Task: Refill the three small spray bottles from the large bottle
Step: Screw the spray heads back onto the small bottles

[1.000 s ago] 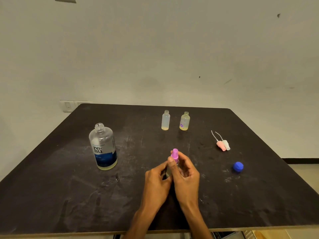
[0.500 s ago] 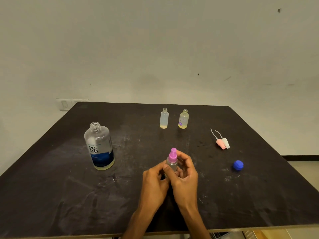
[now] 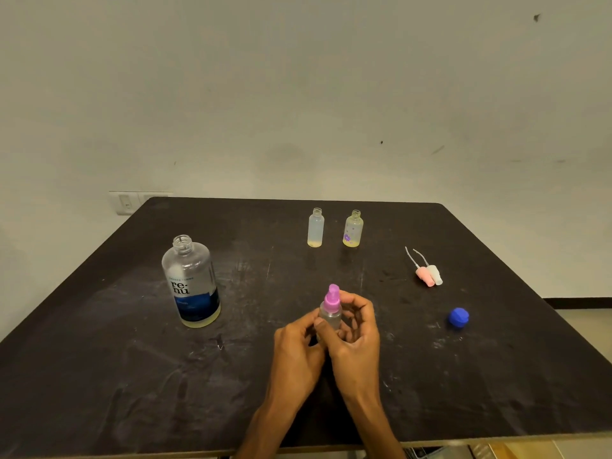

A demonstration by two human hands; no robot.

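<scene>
Scuffed black table (image 3: pixel 132 376), pale wall (image 3: pixel 298 94)

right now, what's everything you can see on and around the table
large bottle: 1, clear with blue label, uncapped, table left
open small bottles: 2, plain clear and flower-printed, far centre, a little yellowish liquid in each
small spray bottle: 1, clear with purple spray top, held near centre
spray tops: 2, pink and white, lying side by side, right
blue cap: 1, near right
table: 1, black
wall switch plate: 1, white, behind table
left hand: grips the spray bottle
right hand: grips the same bottle
</scene>
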